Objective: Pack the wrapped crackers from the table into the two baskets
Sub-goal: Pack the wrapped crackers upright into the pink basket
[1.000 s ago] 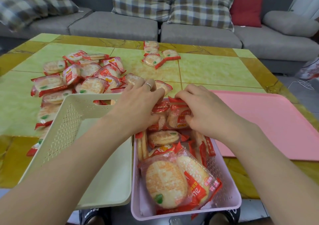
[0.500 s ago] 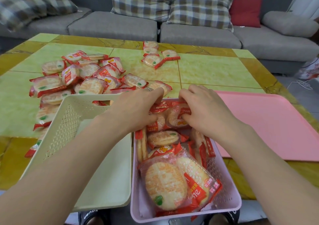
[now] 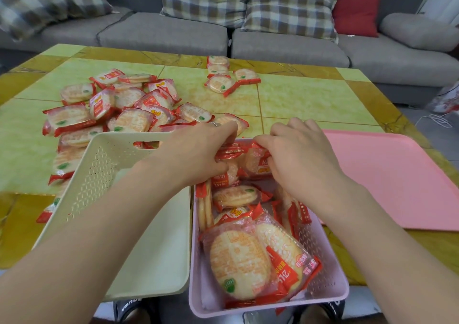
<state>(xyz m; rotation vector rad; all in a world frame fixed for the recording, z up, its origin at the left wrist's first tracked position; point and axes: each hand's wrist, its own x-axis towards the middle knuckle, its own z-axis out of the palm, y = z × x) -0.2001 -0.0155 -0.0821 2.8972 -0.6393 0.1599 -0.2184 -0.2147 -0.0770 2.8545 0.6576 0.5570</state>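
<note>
Table (image 3: 310, 100): pink basket (image 3: 330, 291) w/ crackers (image 3: 238, 261), cream basket (image 3: 159, 249) bare.

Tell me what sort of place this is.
Most likely a home living room: a grey sofa with plaid cushions stands behind a low tiled coffee table.

Both my hands reach forward, knuckles up, grips closed at the far end of the basket.

My left hand (image 3: 198, 154) and right hand (image 3: 300, 157) sit close together, nearly touching, fingers curled down and pinching crackers. Both bare forearms stretch in from the bottom corners, converging toward the middle. A ring shows on my left hand.
</note>
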